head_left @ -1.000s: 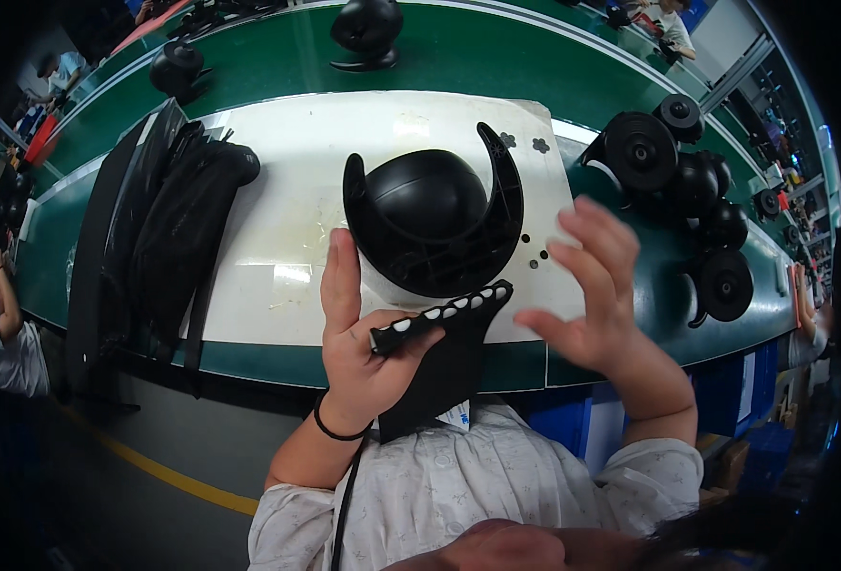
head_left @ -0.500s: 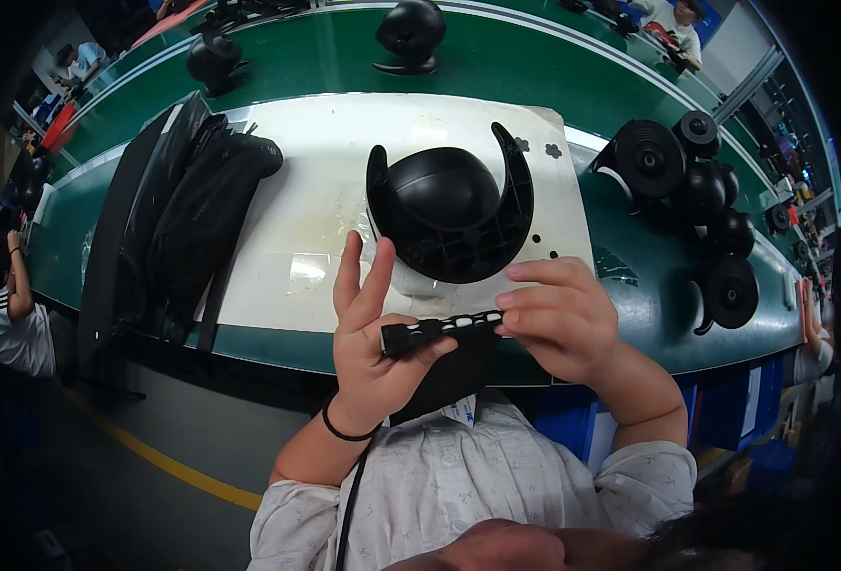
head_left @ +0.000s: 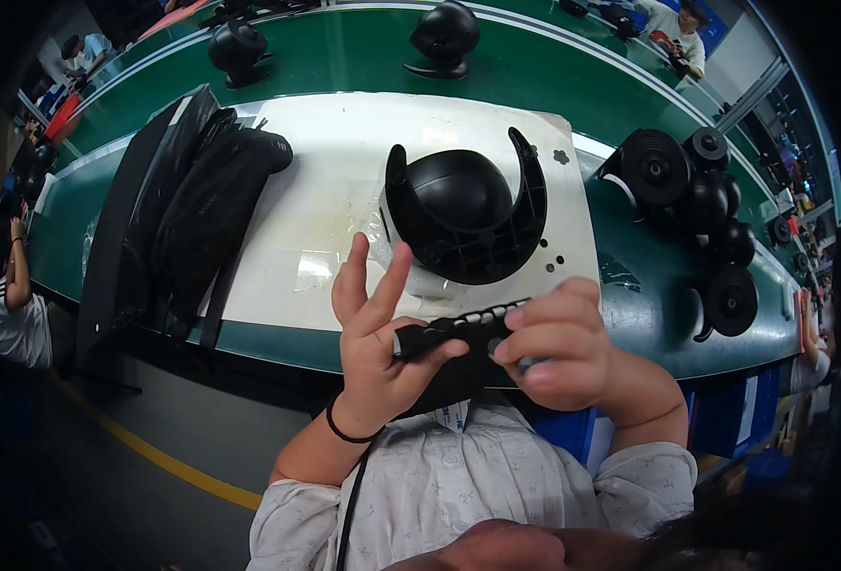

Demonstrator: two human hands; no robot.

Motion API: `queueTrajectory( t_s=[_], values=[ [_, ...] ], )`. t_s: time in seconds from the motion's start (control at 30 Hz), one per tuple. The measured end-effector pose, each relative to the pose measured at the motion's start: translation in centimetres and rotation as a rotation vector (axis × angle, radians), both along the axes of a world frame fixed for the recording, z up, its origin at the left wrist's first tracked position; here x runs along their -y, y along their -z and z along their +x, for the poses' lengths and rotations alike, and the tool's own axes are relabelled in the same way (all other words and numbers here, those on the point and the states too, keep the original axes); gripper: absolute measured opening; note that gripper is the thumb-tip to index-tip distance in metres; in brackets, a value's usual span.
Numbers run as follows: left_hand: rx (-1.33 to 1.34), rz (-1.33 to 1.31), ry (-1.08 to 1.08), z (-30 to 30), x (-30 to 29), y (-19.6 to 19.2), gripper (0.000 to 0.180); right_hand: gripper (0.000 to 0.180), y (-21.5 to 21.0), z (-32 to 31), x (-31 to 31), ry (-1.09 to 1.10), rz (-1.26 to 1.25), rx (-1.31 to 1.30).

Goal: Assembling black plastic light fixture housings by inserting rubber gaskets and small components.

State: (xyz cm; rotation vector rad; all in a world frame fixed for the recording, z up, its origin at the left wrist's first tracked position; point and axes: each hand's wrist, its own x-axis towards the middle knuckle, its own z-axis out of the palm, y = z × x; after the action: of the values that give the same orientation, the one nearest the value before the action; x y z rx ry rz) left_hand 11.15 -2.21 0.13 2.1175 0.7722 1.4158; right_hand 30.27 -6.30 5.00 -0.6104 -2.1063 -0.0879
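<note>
My left hand [head_left: 373, 333], with a black band on its wrist, pinches one end of a black strip [head_left: 439, 328] between thumb and forefinger; its other fingers stretch upward. A row of white oval spots runs along the strip. My right hand [head_left: 563, 333] is closed at the strip's right end, and a small dark piece [head_left: 527, 363] shows at its fingertips. The kind of this piece is too small to tell. Beyond both hands, a black plastic shell [head_left: 454, 190] with a round dome and two curved horns rests on a white board [head_left: 335, 143].
A black bag [head_left: 216, 205] lies at the left of the green table [head_left: 668, 338]. Several round black units [head_left: 653, 167] cluster at the right. Two more black units [head_left: 444, 33] stand at the back. Small dark dots [head_left: 560, 259] lie on the board. Other people work around.
My right hand has closed more and shifted slightly down along the strip's right end; a small dark piece now shows at its fingertips. The strip tilts a bit more. The view has shifted slightly.
</note>
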Motion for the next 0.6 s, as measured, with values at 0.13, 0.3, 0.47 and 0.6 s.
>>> queueTrajectory(
  t_s=[0.13, 0.3, 0.47, 0.6],
  values=[
    [-0.014, 0.047, -0.001, 0.0, 0.2, -0.3, 0.031, 0.041, 0.4, -1.3, -1.6, -0.183, -0.124, -0.066],
    [0.008, -0.036, 0.058, -0.3, -0.3, -0.1, 0.029, 0.05, -0.4, -1.1, -1.3, -0.277, 0.131, 0.156],
    [-0.021, -0.036, 0.016, -0.6, -0.5, 0.6, 0.028, 0.051, -1.8, -1.4, -2.5, -0.095, -0.269, 0.056],
    [-0.108, 0.006, -0.034, -0.2, -0.5, 0.3, 0.029, 0.073, -1.7, -2.4, -4.2, -0.056, -0.48, -0.137]
  ],
)
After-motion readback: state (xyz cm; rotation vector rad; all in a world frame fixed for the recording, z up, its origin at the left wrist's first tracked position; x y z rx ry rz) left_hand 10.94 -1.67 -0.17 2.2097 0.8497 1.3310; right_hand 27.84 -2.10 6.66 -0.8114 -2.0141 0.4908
